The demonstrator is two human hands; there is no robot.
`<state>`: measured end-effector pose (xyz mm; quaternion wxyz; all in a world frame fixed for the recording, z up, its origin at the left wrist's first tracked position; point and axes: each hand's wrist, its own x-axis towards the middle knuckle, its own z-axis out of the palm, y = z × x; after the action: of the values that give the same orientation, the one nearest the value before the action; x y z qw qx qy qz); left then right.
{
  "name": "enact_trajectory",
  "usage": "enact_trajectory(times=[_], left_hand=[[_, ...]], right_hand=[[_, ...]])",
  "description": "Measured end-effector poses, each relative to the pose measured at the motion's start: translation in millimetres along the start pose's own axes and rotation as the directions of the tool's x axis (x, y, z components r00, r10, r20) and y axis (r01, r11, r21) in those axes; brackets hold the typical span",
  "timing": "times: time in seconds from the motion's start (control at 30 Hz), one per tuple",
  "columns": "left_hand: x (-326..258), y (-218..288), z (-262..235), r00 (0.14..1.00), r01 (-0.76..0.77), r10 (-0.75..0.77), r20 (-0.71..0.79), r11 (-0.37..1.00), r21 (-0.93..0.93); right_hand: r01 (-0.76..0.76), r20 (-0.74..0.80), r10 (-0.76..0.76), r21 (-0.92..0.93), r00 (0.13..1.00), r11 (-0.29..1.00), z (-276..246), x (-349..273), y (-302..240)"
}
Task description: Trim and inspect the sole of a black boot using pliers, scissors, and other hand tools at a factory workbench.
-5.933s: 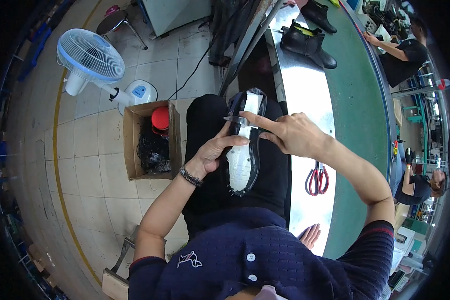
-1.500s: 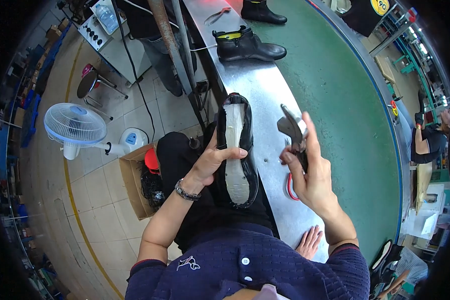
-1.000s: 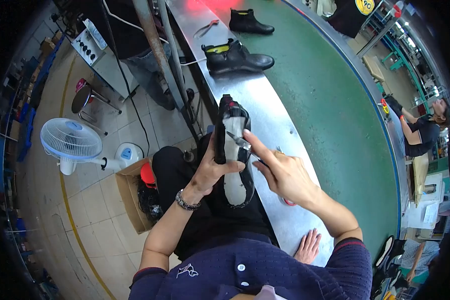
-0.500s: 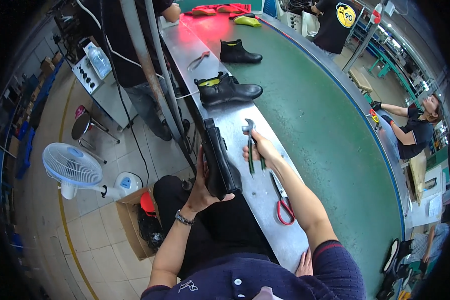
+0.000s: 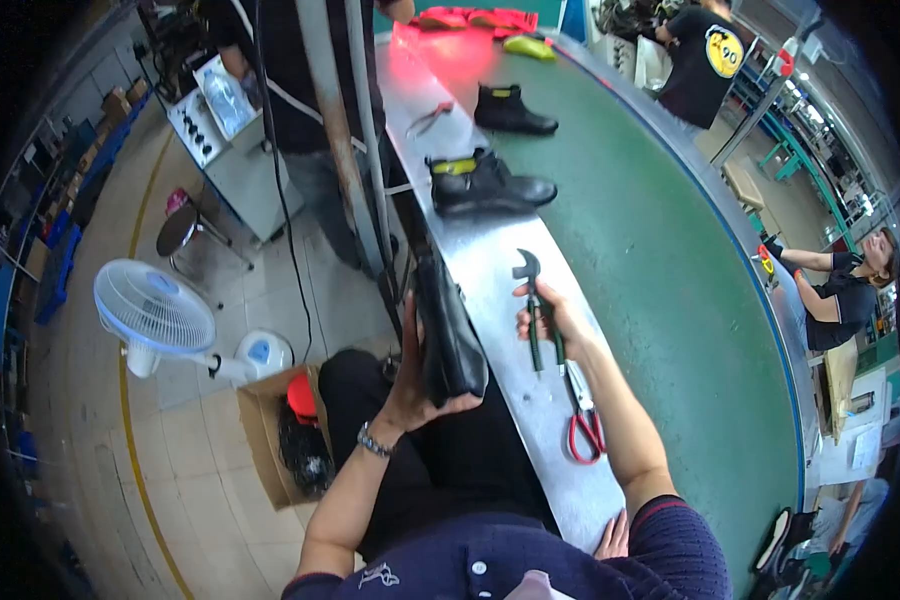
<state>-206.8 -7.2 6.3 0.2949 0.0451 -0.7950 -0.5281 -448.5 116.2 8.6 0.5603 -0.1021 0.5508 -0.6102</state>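
Note:
My left hand [image 5: 417,375] grips a black boot [image 5: 448,328] from below and holds it on edge over my lap, beside the metal bench [image 5: 490,290]. My right hand [image 5: 552,318] rests on the bench, closed around the green handles of lasting pliers [image 5: 533,300], whose dark head points away from me. Red-handled scissors [image 5: 582,420] lie on the bench just behind that hand.
A pair of black boots [image 5: 485,183] and a single black boot [image 5: 512,112] stand farther along the bench by the green conveyor belt [image 5: 650,260]. A white fan [image 5: 155,312] and an open cardboard box [image 5: 280,435] sit on the floor at my left. Other people work around the belt.
The boot has turned from sole-up to on edge in my left hand. My right hand moved from the boot out onto the bench, still holding the pliers. My view has lifted forward.

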Motion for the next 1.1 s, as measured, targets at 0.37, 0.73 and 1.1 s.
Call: enact_trajectory(times=[0.37, 0.73, 1.1], left_hand=[[10.4, 5.1, 8.1, 0.996, -0.035, 0.043, 0.076, 0.993, -0.109], [3.2, 9.7, 19.4, 0.984, -0.104, 0.1, 0.145, 0.994, 0.02], [-0.5, 10.8, 27.8, 0.98, -0.099, 0.103, 0.172, 0.995, -0.033]], right_hand=[[0.06, 0.225, 0.041, -0.427, 0.973, 0.902, 47.4, -118.5, -31.6], [-0.141, 0.236, 0.366, -0.638, 0.9, 0.757, 73.4, -137.7, -43.6], [0.015, 0.096, 0.163, -0.9, 0.982, 0.436, 74.7, -155.1, -38.0]])
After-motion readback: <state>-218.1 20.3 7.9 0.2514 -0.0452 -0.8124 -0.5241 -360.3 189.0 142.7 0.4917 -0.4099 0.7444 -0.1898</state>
